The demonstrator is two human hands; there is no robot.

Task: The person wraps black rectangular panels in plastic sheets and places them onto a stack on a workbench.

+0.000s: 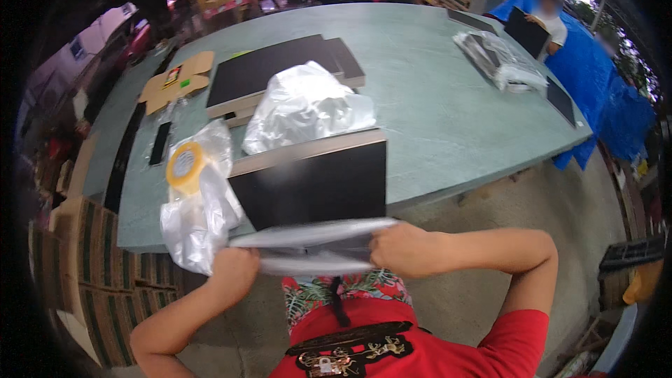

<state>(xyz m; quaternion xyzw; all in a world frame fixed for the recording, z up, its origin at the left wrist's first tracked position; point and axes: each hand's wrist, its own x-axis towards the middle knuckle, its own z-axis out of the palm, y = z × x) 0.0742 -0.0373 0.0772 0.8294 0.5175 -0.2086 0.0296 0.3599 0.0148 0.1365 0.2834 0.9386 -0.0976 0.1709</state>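
Head: clr bag (pixel 315 262) btwn hands (pixel 236 268) (pixel 400 249)

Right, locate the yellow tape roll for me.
In the head view, the yellow tape roll is on the left part of the table, amid crumpled plastic, right of the black phone.
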